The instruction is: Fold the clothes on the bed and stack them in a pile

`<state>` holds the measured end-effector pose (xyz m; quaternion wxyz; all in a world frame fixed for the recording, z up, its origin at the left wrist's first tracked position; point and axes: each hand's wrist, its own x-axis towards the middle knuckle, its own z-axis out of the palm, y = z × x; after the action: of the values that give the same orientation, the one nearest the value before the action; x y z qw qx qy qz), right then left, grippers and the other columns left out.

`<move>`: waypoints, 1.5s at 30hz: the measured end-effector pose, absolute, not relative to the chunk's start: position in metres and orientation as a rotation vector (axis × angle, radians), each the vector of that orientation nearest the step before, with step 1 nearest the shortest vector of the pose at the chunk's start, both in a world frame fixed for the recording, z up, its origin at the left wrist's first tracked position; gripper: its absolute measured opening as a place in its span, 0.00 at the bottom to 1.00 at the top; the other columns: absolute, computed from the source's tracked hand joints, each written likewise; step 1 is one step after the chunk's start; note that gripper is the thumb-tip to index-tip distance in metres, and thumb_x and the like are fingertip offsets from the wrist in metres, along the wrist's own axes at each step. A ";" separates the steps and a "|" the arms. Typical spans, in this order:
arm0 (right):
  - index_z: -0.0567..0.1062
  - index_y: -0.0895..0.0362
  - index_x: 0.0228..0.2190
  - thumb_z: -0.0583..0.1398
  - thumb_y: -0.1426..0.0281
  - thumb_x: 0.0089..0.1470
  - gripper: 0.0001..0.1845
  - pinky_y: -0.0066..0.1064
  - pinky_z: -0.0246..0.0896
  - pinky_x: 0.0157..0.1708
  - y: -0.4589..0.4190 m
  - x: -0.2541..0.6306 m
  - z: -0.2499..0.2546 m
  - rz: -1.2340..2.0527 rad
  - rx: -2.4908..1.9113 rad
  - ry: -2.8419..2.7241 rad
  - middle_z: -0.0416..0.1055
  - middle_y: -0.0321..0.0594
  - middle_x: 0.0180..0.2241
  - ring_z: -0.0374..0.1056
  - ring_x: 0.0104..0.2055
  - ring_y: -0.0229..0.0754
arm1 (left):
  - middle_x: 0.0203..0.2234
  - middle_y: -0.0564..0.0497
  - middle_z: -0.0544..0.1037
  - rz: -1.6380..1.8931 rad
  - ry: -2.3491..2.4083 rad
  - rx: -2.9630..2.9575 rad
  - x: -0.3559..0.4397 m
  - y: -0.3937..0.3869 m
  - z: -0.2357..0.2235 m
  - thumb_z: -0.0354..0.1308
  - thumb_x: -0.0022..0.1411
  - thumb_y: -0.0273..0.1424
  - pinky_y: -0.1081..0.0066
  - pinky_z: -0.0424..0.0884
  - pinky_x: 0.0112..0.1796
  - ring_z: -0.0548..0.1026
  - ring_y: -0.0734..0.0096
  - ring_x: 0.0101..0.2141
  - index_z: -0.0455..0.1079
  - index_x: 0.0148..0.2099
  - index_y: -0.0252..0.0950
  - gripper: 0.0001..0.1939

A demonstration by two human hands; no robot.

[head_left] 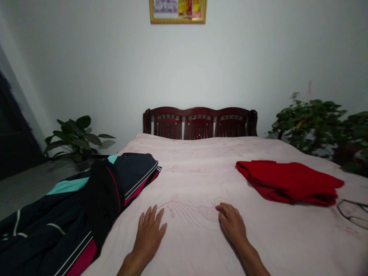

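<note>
My left hand (149,234) lies palm down on the pale pink bedsheet (189,245), its fingers spread and holding nothing. To the right, my right hand (233,225) rests on the same sheet with its fingers loosely curled together; no object shows in them. Left of my left hand is a pile of dark navy clothes (135,170) with white stripes and turquoise and magenta parts. A black garment (100,195) with a red edge lies across that pile. Beyond my right hand sits a folded red cloth (290,182), apart from the hand.
Eyeglasses (352,218) lie at the right edge. A dark wooden chair back (198,119) stands behind the covered surface. Potted plants (76,138) flank it on the left and, with denser leaves (312,124), on the right. A gold picture frame (178,21) hangs above.
</note>
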<state>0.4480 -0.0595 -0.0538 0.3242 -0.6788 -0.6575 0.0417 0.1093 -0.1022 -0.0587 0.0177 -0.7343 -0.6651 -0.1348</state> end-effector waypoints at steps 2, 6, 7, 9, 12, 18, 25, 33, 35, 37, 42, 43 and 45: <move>0.80 0.52 0.40 0.51 0.69 0.52 0.20 0.40 0.58 0.55 -0.059 0.448 -0.055 0.092 -1.775 -1.727 0.74 0.41 0.50 0.66 0.54 0.48 | 0.67 0.44 0.59 -0.437 -2.054 -2.279 0.109 -0.102 -0.061 0.46 0.69 0.40 0.47 0.47 0.64 0.53 0.51 0.67 0.61 0.67 0.42 0.27; 0.80 0.52 0.40 0.51 0.69 0.52 0.20 0.40 0.59 0.54 -0.059 0.447 -0.057 0.075 -1.763 -1.721 0.74 0.41 0.50 0.66 0.54 0.47 | 0.67 0.44 0.60 -0.456 -2.025 -2.291 0.109 -0.103 -0.061 0.47 0.69 0.38 0.47 0.48 0.64 0.54 0.52 0.67 0.61 0.67 0.42 0.26; 0.80 0.52 0.40 0.51 0.69 0.52 0.19 0.40 0.59 0.54 -0.059 0.447 -0.056 0.078 -1.766 -1.719 0.74 0.41 0.50 0.66 0.54 0.48 | 0.67 0.45 0.60 -0.449 -2.028 -2.296 0.109 -0.104 -0.060 0.47 0.69 0.38 0.47 0.48 0.64 0.54 0.52 0.67 0.61 0.67 0.42 0.26; 0.80 0.52 0.40 0.51 0.70 0.52 0.19 0.40 0.59 0.54 -0.060 0.447 -0.055 0.088 -1.772 -1.722 0.74 0.41 0.50 0.66 0.54 0.48 | 0.67 0.45 0.60 -0.436 -2.036 -2.306 0.110 -0.105 -0.058 0.47 0.69 0.38 0.47 0.49 0.64 0.54 0.52 0.67 0.61 0.67 0.42 0.26; 0.80 0.52 0.40 0.51 0.70 0.52 0.19 0.40 0.59 0.54 -0.061 0.446 -0.051 0.107 -1.781 -1.729 0.73 0.41 0.51 0.66 0.54 0.48 | 0.67 0.44 0.59 -0.431 -2.033 -2.320 0.110 -0.105 -0.055 0.46 0.69 0.38 0.47 0.49 0.64 0.54 0.52 0.67 0.61 0.67 0.41 0.26; 0.80 0.51 0.40 0.52 0.70 0.52 0.20 0.39 0.59 0.54 -0.064 0.445 -0.048 0.114 -1.799 -1.720 0.73 0.40 0.51 0.66 0.54 0.47 | 0.67 0.43 0.59 -0.424 -2.037 -2.322 0.110 -0.106 -0.055 0.46 0.69 0.37 0.47 0.49 0.64 0.54 0.52 0.67 0.61 0.67 0.41 0.26; 0.80 0.52 0.41 0.51 0.71 0.53 0.20 0.39 0.59 0.54 -0.063 0.445 -0.051 0.106 -1.799 -1.732 0.73 0.40 0.52 0.65 0.55 0.48 | 0.67 0.44 0.60 -0.442 -2.026 -2.310 0.109 -0.106 -0.057 0.47 0.69 0.37 0.48 0.49 0.64 0.54 0.52 0.67 0.62 0.67 0.41 0.26; 0.80 0.53 0.41 0.51 0.71 0.53 0.20 0.39 0.58 0.55 -0.063 0.445 -0.050 0.115 -1.793 -1.739 0.73 0.41 0.51 0.65 0.55 0.48 | 0.67 0.46 0.60 -0.383 -2.007 -2.262 0.109 -0.105 -0.060 0.47 0.69 0.36 0.49 0.49 0.65 0.54 0.54 0.67 0.61 0.67 0.43 0.26; 0.80 0.53 0.41 0.51 0.71 0.53 0.20 0.39 0.58 0.55 -0.064 0.444 -0.048 0.112 -1.793 -1.736 0.73 0.41 0.51 0.65 0.54 0.48 | 0.67 0.46 0.60 -0.377 -1.996 -2.264 0.109 -0.105 -0.061 0.46 0.69 0.36 0.49 0.50 0.64 0.55 0.55 0.67 0.60 0.67 0.43 0.26; 0.80 0.53 0.41 0.51 0.71 0.52 0.20 0.40 0.58 0.55 -0.064 0.444 -0.048 0.113 -1.790 -1.736 0.73 0.41 0.51 0.66 0.54 0.48 | 0.67 0.46 0.60 -0.369 -1.996 -2.269 0.109 -0.104 -0.061 0.46 0.69 0.36 0.49 0.51 0.64 0.55 0.54 0.67 0.60 0.67 0.43 0.26; 0.80 0.53 0.40 0.52 0.70 0.52 0.20 0.40 0.59 0.54 -0.064 0.445 -0.047 0.116 -1.778 -1.744 0.73 0.42 0.51 0.65 0.55 0.48 | 0.67 0.45 0.60 -0.382 -1.967 -2.269 0.108 -0.103 -0.061 0.46 0.69 0.36 0.49 0.51 0.64 0.55 0.53 0.67 0.61 0.67 0.43 0.26; 0.80 0.53 0.40 0.52 0.70 0.52 0.20 0.40 0.59 0.54 -0.063 0.445 -0.048 0.114 -1.779 -1.744 0.73 0.41 0.51 0.66 0.55 0.48 | 0.67 0.45 0.60 -0.382 -1.967 -2.270 0.108 -0.103 -0.062 0.46 0.69 0.36 0.49 0.51 0.64 0.55 0.53 0.67 0.61 0.67 0.43 0.26; 0.80 0.52 0.40 0.52 0.70 0.52 0.20 0.40 0.59 0.54 -0.063 0.446 -0.048 0.106 -1.780 -1.744 0.73 0.41 0.51 0.66 0.54 0.48 | 0.67 0.45 0.60 -0.386 -1.968 -2.272 0.108 -0.103 -0.062 0.47 0.69 0.36 0.49 0.51 0.64 0.55 0.53 0.67 0.61 0.67 0.43 0.26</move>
<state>0.4456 -0.0628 -0.0484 0.3179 -0.6765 -0.6630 0.0404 0.1083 -0.1030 -0.0624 0.0553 -0.7485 -0.6484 -0.1273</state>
